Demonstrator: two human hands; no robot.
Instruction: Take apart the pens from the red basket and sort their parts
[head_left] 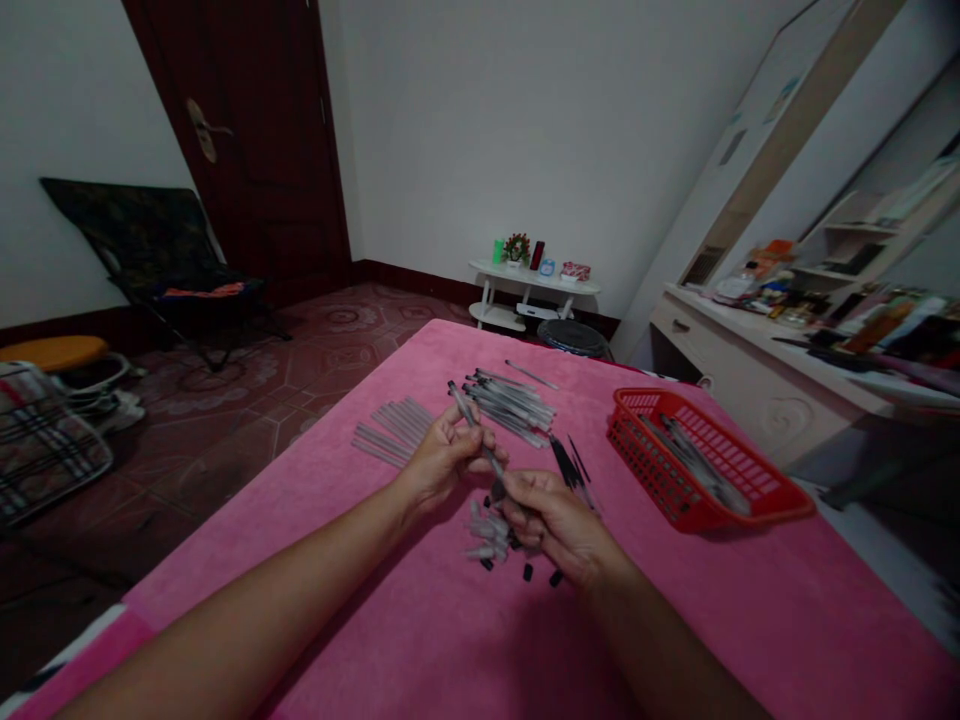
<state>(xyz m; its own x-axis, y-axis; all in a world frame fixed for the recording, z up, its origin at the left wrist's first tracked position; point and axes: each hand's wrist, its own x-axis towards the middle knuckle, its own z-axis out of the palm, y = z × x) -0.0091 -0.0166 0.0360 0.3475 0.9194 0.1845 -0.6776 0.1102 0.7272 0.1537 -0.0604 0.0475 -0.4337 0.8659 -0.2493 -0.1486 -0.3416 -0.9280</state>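
Both my hands are closed on one pen (463,408), held slanting above the pink cloth. My left hand (448,445) grips its barrel, the dark end pointing away from me. At its near end, the fingers of my right hand (546,512) pinch it; the tip is hidden by them. Under and beside my right hand lies a heap of clear pen parts (487,532) with small black caps (528,572). Behind my hands is a pile of pens (510,402). Clear tubes (390,432) lie in a row left of my left hand, and thin black refills (564,462) lie to the right.
A red plastic basket (720,515) with more pens in it stands at the right of the pink-covered table (360,610). One single pen (531,374) lies near the far edge. Beyond are a white shelf (536,278), a dresser (772,375) and a folding chair (150,240).
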